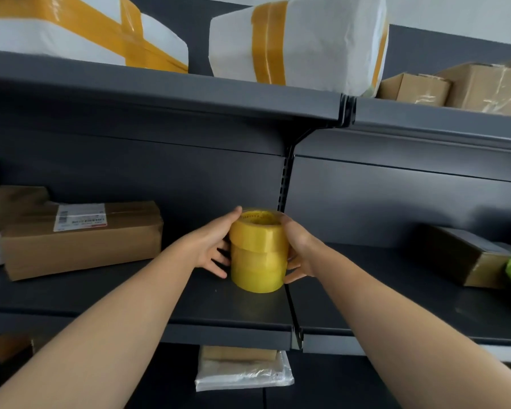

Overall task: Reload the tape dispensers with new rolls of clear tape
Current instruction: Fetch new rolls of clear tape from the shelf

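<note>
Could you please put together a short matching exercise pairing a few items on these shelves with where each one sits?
Items:
1. stack of tape rolls
2. labelled cardboard box
3. white parcels
4. plastic-wrapped packet

Places:
A. top shelf
B. lowest shelf, below the tape
C. middle shelf, held between the left hand and right hand
D. middle shelf, left of the hands

Pairs: 1-C, 2-D, 3-A, 4-B

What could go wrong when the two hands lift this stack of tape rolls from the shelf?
The stack of yellowish tape rolls is loose: the top roll sits offset, and left hand and right hand press only its sides, so rolls could slip. It stands near the dark metal shelf end; one might roll off.
</note>
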A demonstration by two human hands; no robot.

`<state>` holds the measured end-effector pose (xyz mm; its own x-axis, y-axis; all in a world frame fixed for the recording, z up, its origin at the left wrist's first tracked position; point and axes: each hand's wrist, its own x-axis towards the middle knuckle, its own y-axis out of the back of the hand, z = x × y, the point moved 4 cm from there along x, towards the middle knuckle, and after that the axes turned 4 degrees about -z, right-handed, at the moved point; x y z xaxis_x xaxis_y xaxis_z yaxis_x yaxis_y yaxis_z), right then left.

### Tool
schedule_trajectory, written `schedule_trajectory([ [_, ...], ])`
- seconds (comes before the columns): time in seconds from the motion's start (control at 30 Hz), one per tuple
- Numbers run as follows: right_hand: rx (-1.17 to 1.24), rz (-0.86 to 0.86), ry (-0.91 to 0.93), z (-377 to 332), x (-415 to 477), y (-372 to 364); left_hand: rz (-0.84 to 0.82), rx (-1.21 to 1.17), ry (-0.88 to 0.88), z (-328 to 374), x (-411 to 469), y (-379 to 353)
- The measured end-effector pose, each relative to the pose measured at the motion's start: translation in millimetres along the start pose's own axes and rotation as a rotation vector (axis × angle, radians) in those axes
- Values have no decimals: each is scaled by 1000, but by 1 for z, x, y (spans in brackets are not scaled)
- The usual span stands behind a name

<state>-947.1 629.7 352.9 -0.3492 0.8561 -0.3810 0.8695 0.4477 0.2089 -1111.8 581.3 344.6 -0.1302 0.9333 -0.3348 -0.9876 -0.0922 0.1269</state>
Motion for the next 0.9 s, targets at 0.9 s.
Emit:
schedule_trajectory([
  [0.9, 154, 116, 750, 53, -47, 15, 289, -241, -609, -27, -50, -75],
])
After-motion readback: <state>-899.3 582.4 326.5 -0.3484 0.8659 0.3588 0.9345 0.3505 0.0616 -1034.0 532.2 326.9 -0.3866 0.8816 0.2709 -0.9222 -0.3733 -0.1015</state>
